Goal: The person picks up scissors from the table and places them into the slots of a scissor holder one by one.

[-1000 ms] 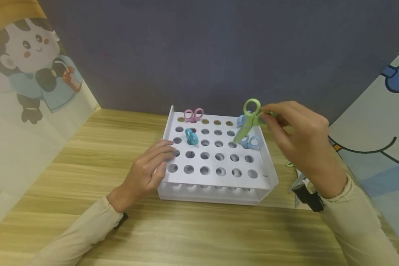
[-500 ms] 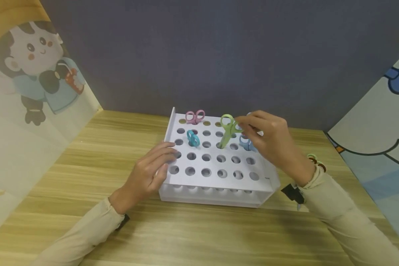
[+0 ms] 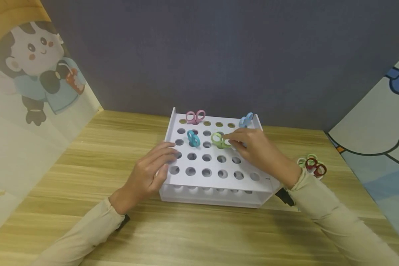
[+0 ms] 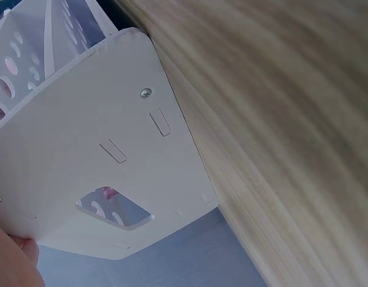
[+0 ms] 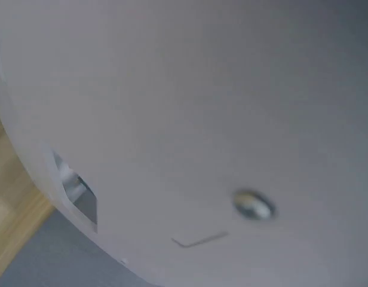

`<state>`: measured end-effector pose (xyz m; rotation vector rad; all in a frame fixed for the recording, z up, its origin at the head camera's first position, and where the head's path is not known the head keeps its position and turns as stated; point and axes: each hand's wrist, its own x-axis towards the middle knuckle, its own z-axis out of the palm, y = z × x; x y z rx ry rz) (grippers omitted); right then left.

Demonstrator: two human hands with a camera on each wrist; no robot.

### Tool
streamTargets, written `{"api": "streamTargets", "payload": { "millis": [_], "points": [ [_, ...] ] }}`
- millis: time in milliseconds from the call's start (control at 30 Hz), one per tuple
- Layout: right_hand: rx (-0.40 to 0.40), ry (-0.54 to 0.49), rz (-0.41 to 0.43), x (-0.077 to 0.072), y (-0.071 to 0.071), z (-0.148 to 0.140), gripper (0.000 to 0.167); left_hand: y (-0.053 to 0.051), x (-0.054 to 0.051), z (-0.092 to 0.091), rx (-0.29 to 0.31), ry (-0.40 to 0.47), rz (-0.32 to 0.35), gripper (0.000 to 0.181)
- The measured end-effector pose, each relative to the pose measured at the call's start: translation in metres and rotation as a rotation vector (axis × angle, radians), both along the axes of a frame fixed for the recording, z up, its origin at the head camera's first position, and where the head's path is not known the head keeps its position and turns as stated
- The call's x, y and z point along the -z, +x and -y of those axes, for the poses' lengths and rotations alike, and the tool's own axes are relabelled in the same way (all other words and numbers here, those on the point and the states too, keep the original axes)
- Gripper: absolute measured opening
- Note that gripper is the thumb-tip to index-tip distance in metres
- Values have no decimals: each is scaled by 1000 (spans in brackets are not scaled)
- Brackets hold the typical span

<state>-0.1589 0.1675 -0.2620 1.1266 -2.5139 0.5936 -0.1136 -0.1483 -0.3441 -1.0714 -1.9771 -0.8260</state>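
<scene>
A white rack [image 3: 216,180] with rows of round holes stands on the wooden table. Green scissors [image 3: 222,144] stand blade-down in a middle hole, only their handles showing above the top. My right hand [image 3: 257,149] pinches the right handle loop of these scissors. My left hand [image 3: 146,171] rests on the rack's left edge, its fingers lying over the top. Pink scissors [image 3: 195,119], teal scissors [image 3: 193,139] and light blue scissors [image 3: 246,120] also stand in holes. The right hand hides part of the rack's right side.
On the table right of the rack lie more scissors, with dark red handles [image 3: 320,170] and light green handles [image 3: 311,157]. A dark panel [image 3: 199,55] rises behind the rack. The rack's side panels fill much of both wrist views.
My right hand has moved left and down with the green scissors, whose blades have gone from above the rack into a hole. My left hand stays on the rack's edge.
</scene>
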Motion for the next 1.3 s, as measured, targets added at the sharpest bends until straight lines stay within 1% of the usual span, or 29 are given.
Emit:
{"api": "streamTargets", "payload": {
  "millis": [100,200,333,467,600,733,867,1033,1300],
  "points": [
    [12,3,7,1,0,1,25,0,0,0,1,1,3,34],
    [8,4,7,1,1,0,26,0,1,0,2,0,6,34],
    [21,7,15,3,4,-2,30,0,1,0,4,1,8,34],
    [42,-29,-33,4,10,-8,32,1,-1,-1,5,0,12,34],
    [49,-72,-95,2,16,-15,29,1,-2,-2,7,3,12,34],
    [60,-95,-125,0,22,-22,25,2,-2,-1,7,4,11,35],
    [72,-111,-132,-1,28,-28,23,1,-2,-1,4,4,8,34],
    [101,-129,-134,-3,36,-35,27,1,-1,0,4,6,7,34],
    [162,-135,-173,-5,49,-51,26,2,-1,-1,8,11,8,35]
  ]
}}
